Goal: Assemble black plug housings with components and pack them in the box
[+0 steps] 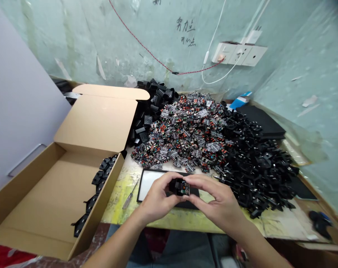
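Both hands meet over the near middle of the table. My left hand (159, 194) is closed around a small black plastic housing (173, 186). On the opposite side, my right hand (217, 196) pinches a small circuit board (185, 187) between thumb and fingers, at the housing's open end. How deep the board sits in the housing cannot be made out. Beneath the hands lies a black-framed tray (140, 190) with a white surface, partly covered by the fingers and a dark pad. A thin screwdriver (128, 200) rests left of the tray.
Behind the hands, circuit boards (191, 126) form a large heap. Black housings (157, 95) are piled back left, black plug parts (255, 160) at right. An open cardboard box (54, 186) at left holds several black assemblies (92, 203). Wall sockets (240, 54) carry cables.
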